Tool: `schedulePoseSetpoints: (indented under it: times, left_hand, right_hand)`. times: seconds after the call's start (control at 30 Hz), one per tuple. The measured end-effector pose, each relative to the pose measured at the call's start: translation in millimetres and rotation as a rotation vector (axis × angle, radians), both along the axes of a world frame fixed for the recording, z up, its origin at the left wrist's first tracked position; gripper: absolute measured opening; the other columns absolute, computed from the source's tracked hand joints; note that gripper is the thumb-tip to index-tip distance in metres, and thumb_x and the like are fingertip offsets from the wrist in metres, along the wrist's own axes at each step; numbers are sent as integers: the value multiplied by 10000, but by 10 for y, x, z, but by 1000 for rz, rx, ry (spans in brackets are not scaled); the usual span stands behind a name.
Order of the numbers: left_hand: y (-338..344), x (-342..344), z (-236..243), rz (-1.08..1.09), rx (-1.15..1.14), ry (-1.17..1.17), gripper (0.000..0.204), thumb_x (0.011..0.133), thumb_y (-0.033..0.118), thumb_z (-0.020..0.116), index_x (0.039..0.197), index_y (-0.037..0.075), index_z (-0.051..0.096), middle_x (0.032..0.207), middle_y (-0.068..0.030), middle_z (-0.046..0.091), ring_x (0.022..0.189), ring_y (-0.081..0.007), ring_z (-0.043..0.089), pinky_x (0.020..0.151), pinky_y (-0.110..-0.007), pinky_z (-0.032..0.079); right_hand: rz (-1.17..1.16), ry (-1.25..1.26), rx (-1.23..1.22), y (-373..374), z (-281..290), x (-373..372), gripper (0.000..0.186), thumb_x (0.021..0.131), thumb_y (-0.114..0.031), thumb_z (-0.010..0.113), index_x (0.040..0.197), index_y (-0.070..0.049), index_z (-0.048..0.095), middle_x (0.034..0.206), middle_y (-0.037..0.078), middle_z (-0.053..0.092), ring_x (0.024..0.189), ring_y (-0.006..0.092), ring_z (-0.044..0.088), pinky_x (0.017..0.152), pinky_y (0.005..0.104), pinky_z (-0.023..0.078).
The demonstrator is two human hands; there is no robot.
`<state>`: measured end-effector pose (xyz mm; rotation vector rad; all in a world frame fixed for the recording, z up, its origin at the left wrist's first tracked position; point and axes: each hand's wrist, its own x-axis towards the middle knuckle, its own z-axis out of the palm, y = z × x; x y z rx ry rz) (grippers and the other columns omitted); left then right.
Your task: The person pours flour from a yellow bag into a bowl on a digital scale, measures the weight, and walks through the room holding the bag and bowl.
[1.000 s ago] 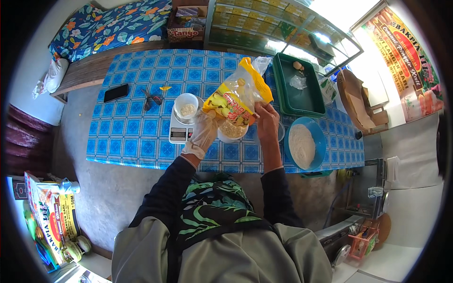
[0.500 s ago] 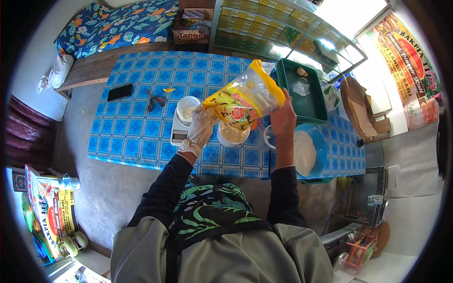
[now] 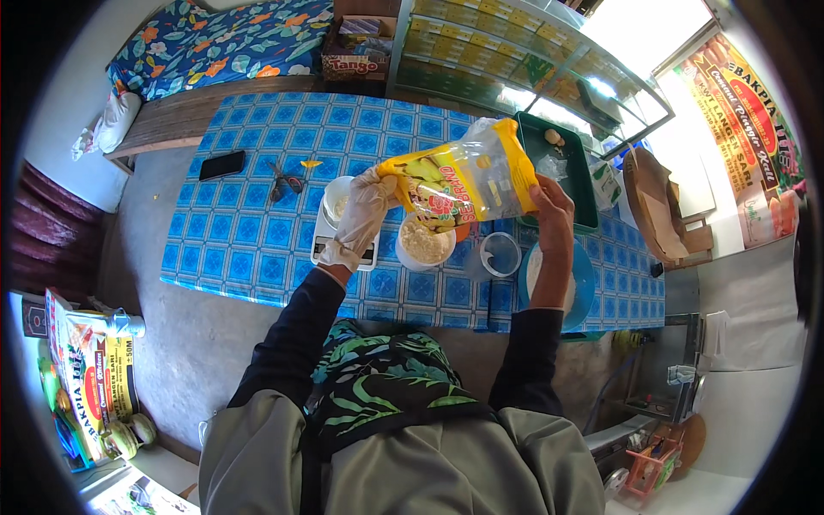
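White-gloved, our left hand [image 3: 371, 206] grips one end of a yellow bag [image 3: 459, 182], our bare right hand [image 3: 554, 210] the other; we hold it up over the table [image 3: 236, 219], near a filled tub [image 3: 418, 263]. Left of the tub, our scale [image 3: 367, 259] bears a cup [image 3: 337, 184]; rightward sit a jar [image 3: 499, 255] and bowl [image 3: 585, 279]; farther off, a tray [image 3: 582, 193].

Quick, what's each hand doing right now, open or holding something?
Left hand: closed, holding one end of the bag.
Right hand: closed, holding the bag's other end.
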<state>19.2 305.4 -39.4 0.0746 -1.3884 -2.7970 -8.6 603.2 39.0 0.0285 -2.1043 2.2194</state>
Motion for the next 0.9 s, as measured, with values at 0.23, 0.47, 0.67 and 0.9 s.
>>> schedulePoseSetpoints:
  times: [0.23,0.47,0.67,0.9]
  left_hand:
    - [154,127,201,71,47,19,295,981,208,519,1185,7,592,1114,-124,634,981,-211,643,852,-332,546]
    - [746,645,-267,-179,257,-109,328,945,207,587,1219,29,557,1115,-133,641,999,-222,636,890,-353,519]
    - [1275,659,-115,71,557,-288,199,920,160,622,1065,24,611,1032,-93,647,883,-188,632,812,-329,538]
    - [1483,567,-436,284,520,-333,140,937,160,591,969,25,606,980,-72,638,836,-167,598,752,-298,493]
  right_hand:
    - [154,-60,76,218,-71,199,306,902,-247,630,1056,17,632,900,87,681,741,142,656,537,244,500]
    - [45,-160,-346,301,-608,593,372,956,-272,566,1175,26,526,1032,140,666,819,236,694,544,265,574]
    - [70,-298,-356,207,-732,906,407,954,-283,569,1180,53,524,999,185,668,750,265,696,522,283,549]
    - [179,-338,-135,422,-605,1054,437,970,-343,531,1154,53,520,986,198,680,685,243,689,507,289,502]
